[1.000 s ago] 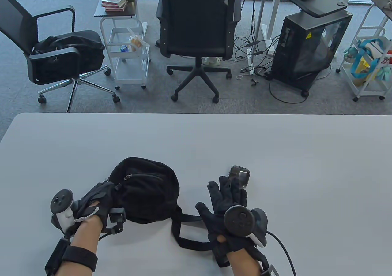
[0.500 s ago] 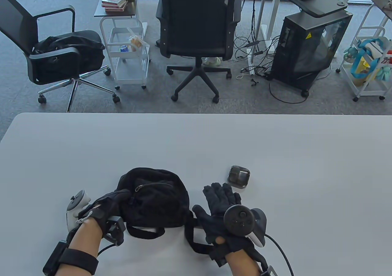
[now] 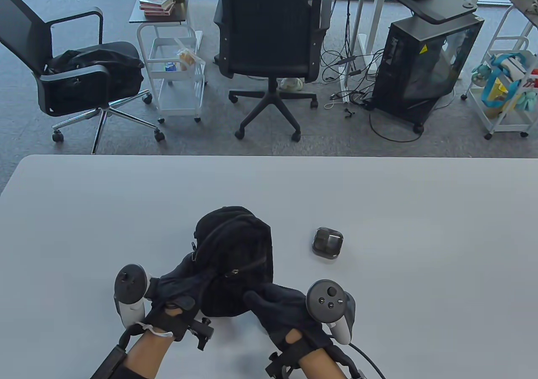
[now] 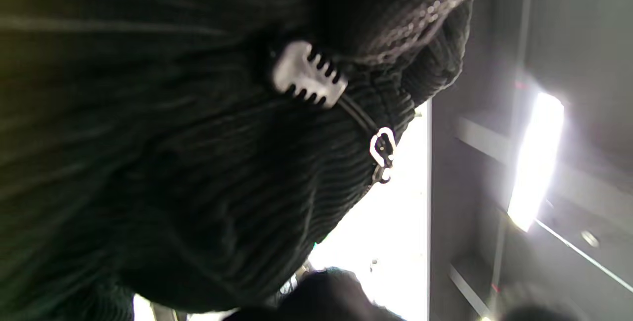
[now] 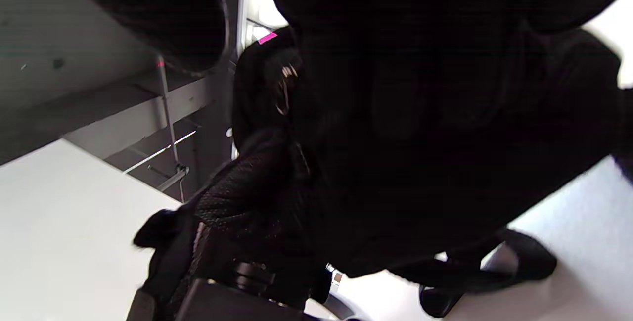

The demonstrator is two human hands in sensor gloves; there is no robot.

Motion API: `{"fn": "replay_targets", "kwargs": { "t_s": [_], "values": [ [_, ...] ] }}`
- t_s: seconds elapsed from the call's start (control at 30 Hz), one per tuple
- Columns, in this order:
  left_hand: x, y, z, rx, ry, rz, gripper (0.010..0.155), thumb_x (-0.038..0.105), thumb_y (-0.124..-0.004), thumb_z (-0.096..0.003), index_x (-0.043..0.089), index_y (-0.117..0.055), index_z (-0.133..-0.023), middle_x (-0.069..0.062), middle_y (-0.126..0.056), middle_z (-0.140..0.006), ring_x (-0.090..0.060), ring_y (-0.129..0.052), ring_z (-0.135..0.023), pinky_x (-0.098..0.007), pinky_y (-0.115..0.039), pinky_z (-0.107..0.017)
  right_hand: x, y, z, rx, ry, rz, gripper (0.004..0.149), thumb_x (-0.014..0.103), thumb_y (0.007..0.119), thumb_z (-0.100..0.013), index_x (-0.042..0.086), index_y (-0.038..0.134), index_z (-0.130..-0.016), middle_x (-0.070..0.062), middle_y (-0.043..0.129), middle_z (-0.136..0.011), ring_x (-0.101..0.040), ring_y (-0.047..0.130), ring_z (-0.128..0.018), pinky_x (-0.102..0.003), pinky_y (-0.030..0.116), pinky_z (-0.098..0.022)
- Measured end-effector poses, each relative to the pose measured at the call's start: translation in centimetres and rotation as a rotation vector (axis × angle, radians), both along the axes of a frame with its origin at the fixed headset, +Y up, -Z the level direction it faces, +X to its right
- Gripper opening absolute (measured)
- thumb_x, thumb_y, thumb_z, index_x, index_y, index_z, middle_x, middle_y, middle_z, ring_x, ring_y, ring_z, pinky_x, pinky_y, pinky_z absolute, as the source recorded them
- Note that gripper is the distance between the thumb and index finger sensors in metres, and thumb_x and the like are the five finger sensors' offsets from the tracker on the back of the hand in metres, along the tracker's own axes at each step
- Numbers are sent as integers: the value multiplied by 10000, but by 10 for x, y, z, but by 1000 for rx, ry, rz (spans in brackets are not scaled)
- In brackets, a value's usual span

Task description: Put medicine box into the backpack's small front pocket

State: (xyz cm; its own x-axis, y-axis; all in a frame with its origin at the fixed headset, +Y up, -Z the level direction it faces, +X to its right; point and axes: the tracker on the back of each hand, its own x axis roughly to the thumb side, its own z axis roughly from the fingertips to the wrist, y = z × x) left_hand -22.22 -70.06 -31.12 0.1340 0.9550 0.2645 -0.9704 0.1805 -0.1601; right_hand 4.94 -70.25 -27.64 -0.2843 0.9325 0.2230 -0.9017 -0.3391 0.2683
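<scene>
Standing the backpack up, box not yet picked.

My left hand [image 3: 178,288] grips the backpack [image 3: 235,253] at its near left side, my right hand [image 3: 281,307] holds its near right, both palms down, thumbs inward. The box [image 3: 327,243] lies on the table [image 3: 420,236] to the right, apart. Next I judge: find the front pocket zip [image 4: 382,149] and open it.

The backpack [image 3: 235,257] stands at the near middle of the table [image 3: 420,211], with the left hand [image 3: 180,286] and right hand [image 3: 281,307] closing off its near sides. To its right, the small medicine box [image 3: 327,243] lies apart, with open tabletop all around it.
</scene>
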Motion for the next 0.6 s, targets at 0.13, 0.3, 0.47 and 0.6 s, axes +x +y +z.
{"fn": "replay_targets", "kwargs": {
  "t_s": [0.13,0.3,0.47,0.6],
  "values": [
    [20,8,9,80,-94,-32,450,325,-866,-493,225,-821,-929,-85,-954,-877,-446,-851,-870,-738,-571,-605,0,-7,-3,-49,-60,-39,818,679,737,-527,-65,839,-851,-289,920,-794,-515,925,-666,-697,657,-501],
    [27,9,10,63,-162,-56,459,323,-852,-497,201,-802,-937,-79,-943,-884,-444,-845,-875,-744,-569,-605,1,-4,-4,12,-90,9,565,459,828,-525,-41,879,-781,-246,962,-742,-478,966,-624,-692,671,-502],
    [23,5,8,-4,-170,-12,494,323,-824,-514,151,-745,-971,-116,-915,-895,-484,-792,-880,-780,-411,-606,-5,10,1,240,-84,107,446,379,828,-522,-1,919,-737,-188,1009,-691,-420,1018,-578,-670,714,-500],
    [21,3,8,-64,-220,-28,667,474,-825,-536,108,-619,-1054,-163,-844,-954,-570,-560,-965,-776,-209,-579,-14,23,14,432,-111,139,454,390,809,-524,2,925,-729,-180,1019,-682,-415,1025,-576,-666,730,-492]
  ]
}}
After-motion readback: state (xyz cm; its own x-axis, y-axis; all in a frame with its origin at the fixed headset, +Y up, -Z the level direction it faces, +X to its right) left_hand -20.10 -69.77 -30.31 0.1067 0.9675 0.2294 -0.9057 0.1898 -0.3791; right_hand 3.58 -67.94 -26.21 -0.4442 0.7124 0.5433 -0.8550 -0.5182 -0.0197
